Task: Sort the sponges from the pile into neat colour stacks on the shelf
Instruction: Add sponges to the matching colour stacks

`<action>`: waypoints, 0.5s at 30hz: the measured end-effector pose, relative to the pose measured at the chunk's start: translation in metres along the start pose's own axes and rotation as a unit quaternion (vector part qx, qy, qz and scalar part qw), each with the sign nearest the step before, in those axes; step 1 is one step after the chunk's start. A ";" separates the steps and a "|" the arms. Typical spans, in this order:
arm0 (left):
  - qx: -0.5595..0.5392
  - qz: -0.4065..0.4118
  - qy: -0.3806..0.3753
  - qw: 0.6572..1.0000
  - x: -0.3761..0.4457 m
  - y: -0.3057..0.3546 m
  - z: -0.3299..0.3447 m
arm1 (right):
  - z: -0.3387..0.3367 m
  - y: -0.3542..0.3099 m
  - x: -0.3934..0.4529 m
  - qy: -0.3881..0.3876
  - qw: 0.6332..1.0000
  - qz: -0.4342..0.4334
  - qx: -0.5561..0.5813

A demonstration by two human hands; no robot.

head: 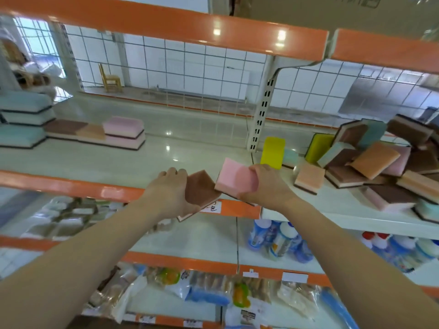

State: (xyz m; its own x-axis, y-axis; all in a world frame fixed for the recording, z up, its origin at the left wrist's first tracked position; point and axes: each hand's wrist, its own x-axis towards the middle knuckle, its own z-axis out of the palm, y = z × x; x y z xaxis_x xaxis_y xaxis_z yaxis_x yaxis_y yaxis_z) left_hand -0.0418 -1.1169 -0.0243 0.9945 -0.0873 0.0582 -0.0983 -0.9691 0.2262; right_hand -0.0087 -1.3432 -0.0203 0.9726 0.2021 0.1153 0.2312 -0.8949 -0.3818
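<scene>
— Brown sponge [200,191]: where is it held?
— In the left hand [166,195], at the shelf [95,160] edge; its lower corner is hidden.
— And the pink sponge [234,180]?
— Gripped by the right hand [268,186], fingertips hidden behind it.

left hand [166,195] grips brown sponge [202,193] at frame centre; right hand [266,186] holds pink sponge [235,178] just beside it, above shelf [71,160] edge. sorted stacks [71,131] mid-left, jumbled pile [380,165] mid-right, yellow sponge [272,151] upright near centre.
</scene>
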 end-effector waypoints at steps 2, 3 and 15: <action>0.004 0.001 0.004 1.000 -0.007 -0.015 -0.002 | 0.007 -0.013 0.002 -0.008 1.000 -0.004 0.005; 0.005 0.000 0.004 1.000 -0.009 -0.023 -0.003 | 0.010 -0.019 0.003 -0.010 1.000 -0.006 0.007; 0.005 -0.064 0.004 0.998 -0.031 -0.096 -0.016 | 0.046 -0.084 0.036 -0.047 0.995 -0.080 0.028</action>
State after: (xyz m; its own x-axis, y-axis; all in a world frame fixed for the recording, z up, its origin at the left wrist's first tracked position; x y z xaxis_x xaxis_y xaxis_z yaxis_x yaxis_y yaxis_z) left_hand -0.0639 -1.0178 -0.0322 0.9985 0.0397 0.0366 0.0306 -0.9747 0.2216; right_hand 0.0078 -1.2422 -0.0267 0.9207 0.3789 0.0932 0.3818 -0.8255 -0.4157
